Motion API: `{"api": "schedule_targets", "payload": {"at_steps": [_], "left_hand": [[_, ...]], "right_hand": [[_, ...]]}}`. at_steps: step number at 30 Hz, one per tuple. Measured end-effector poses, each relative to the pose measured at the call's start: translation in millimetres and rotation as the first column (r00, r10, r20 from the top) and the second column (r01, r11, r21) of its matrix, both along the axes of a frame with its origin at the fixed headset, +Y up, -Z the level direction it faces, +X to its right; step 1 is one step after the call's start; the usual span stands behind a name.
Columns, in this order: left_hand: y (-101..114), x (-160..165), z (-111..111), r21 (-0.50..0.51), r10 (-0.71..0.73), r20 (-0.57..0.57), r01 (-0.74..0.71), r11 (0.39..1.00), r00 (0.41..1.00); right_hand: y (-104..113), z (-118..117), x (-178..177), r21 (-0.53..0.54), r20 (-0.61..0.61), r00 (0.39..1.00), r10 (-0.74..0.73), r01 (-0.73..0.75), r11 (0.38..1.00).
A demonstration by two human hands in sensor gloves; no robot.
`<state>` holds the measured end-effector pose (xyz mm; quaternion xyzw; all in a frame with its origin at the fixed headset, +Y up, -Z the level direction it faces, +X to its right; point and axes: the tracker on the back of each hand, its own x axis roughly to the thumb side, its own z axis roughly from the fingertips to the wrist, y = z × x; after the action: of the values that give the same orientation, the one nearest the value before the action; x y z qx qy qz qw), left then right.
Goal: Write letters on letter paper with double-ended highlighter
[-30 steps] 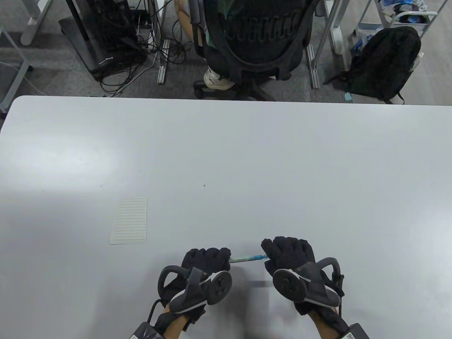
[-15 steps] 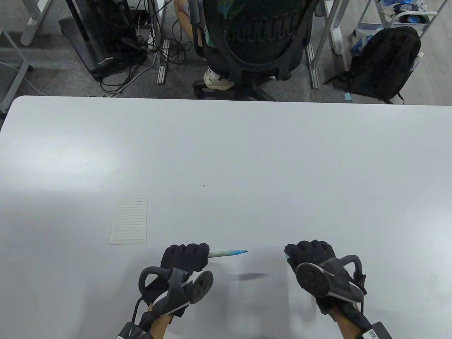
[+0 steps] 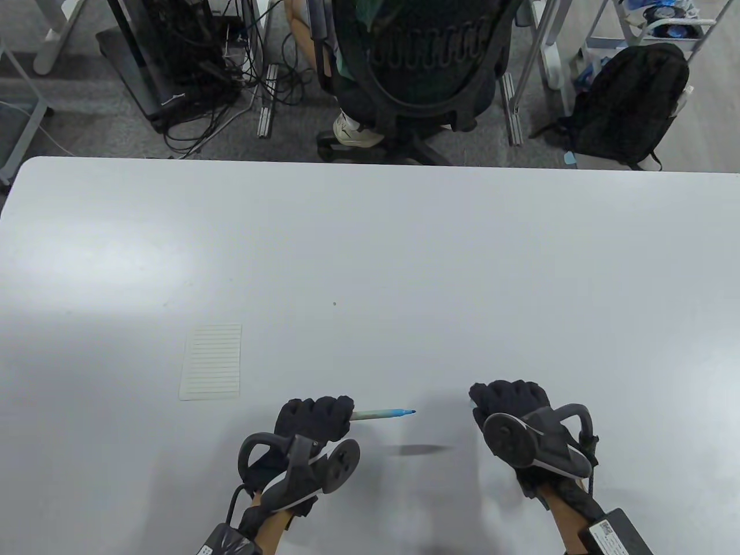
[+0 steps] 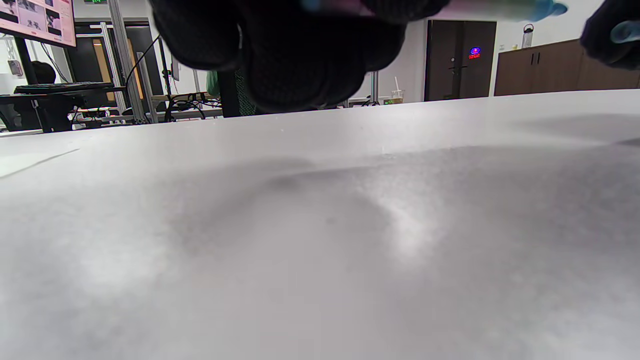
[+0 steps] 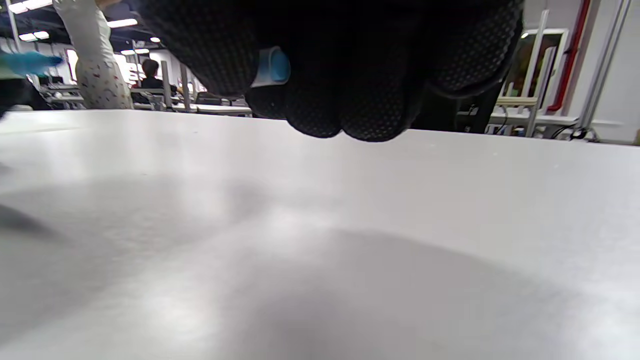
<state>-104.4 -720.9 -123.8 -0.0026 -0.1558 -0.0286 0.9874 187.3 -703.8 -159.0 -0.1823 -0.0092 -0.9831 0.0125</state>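
My left hand (image 3: 315,417) grips the highlighter (image 3: 383,413) above the table's near edge; its pale barrel and bare blue tip point right. In the left wrist view the blurred highlighter tip (image 4: 547,9) shows at the top right. My right hand (image 3: 509,402) is curled around the highlighter's blue cap (image 5: 272,66), seen between its fingers (image 5: 320,115) in the right wrist view. The two hands are apart, with a gap between tip and right hand. The lined letter paper (image 3: 211,362) lies flat on the table, to the left of and beyond my left hand.
The white table (image 3: 404,260) spreads wide on all sides. Beyond its far edge a person sits in a black office chair (image 3: 425,63); a black backpack (image 3: 630,104) and tangled cables (image 3: 196,75) lie on the floor.
The hands, joined on the capped highlighter a second ago, have pulled apart: the cap came off in my right hand, the blue tip is bare, and my left hand shifted left.
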Motion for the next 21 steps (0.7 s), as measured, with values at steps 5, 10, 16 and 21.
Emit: {"api": "schedule_targets", "payload": {"at_steps": [5, 10, 16, 21], "left_hand": [[-0.7, 0.3, 0.1, -0.007, 0.004, 0.002, -0.004, 1.000, 1.000], [0.1, 1.1, 0.2, -0.015, 0.006, 0.008, -0.006, 1.000, 1.000], [0.0, 2.5, -0.5, -0.021, 0.009, 0.015, -0.009, 1.000, 1.000], [0.7, 2.4, -0.9, -0.030, 0.012, 0.015, -0.011, 0.999, 1.000]], "right_hand": [[-7.2, -19.5, 3.7, -0.011, 0.059, 0.996, 0.069, -0.069, 0.998], [-18.6, -35.6, 6.2, -0.017, 0.124, 0.986, 0.111, -0.109, 0.994], [-25.8, -44.9, 6.4, -0.019, 0.151, 0.976, 0.158, -0.157, 0.987], [-26.4, -50.4, 8.0, 0.003, 0.158, 0.966, 0.202, -0.206, 0.979]]}}
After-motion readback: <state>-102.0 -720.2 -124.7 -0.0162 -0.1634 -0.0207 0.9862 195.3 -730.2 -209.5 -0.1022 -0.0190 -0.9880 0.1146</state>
